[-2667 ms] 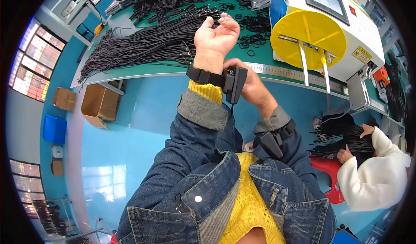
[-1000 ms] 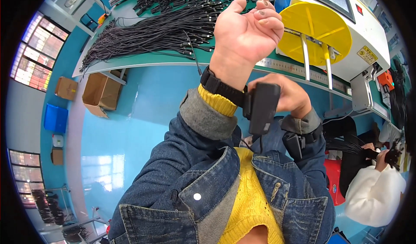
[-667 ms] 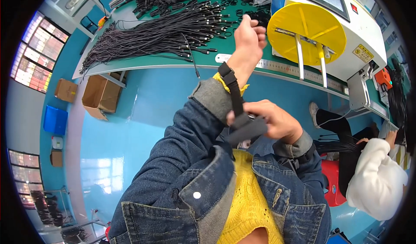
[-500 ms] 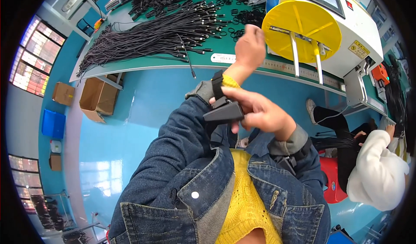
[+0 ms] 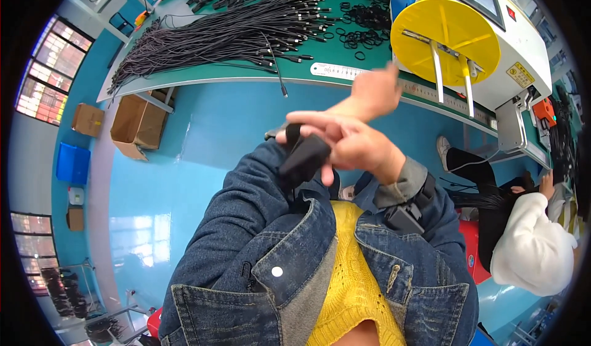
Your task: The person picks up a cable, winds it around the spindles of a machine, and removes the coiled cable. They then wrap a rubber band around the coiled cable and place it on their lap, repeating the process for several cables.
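The right hand [image 5: 351,142] held the black box [image 5: 305,160], seemingly for steadiness; the left hand's [image 5: 375,92] grip, near the table's [image 5: 335,52] front edge, was unclear.

Your denim jacket [image 5: 228,241] looks matt and coarse over a textured yellow knit sweater [image 5: 345,269]. The blurred black box [image 5: 306,158] in front of you looks like matt plastic, its strap [image 5: 293,135] like cloth. The ruler [image 5: 345,71] is smooth metal, the carton [image 5: 143,127] matt cardboard, the blue floor [image 5: 206,183] glossy.

The left hand [image 5: 377,92] is blurred, its forearm [image 5: 342,108] partly hidden behind the right hand [image 5: 356,142].
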Motion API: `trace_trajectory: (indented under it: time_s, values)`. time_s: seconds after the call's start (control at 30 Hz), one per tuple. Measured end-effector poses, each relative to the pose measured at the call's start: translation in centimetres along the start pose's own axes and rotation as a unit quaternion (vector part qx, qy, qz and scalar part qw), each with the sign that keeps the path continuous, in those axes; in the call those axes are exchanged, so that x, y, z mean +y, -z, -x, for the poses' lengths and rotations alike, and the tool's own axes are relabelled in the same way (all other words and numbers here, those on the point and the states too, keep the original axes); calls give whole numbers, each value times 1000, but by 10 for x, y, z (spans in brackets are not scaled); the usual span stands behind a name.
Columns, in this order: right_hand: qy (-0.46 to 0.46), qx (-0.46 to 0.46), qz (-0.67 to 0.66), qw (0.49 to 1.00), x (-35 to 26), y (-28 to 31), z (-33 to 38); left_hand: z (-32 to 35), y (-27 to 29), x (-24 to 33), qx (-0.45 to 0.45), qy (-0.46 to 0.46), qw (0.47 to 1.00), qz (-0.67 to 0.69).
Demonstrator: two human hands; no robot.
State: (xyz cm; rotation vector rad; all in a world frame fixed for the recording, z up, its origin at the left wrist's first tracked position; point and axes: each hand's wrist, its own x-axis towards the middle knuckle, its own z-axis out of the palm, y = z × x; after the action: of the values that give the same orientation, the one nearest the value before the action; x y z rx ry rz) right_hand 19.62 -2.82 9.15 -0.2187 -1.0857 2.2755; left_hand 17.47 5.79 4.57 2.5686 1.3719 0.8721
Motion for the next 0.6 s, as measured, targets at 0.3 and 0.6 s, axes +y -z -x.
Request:
trace_trajectory:
  time_s: [0.3,0.6]
  values:
    - [74,117,471,871,8,-26,8,-46,152,-25,-110,126,415,894]
    - [125,3,773,623,30,22,4,6,177,36,-194,84,369,905]
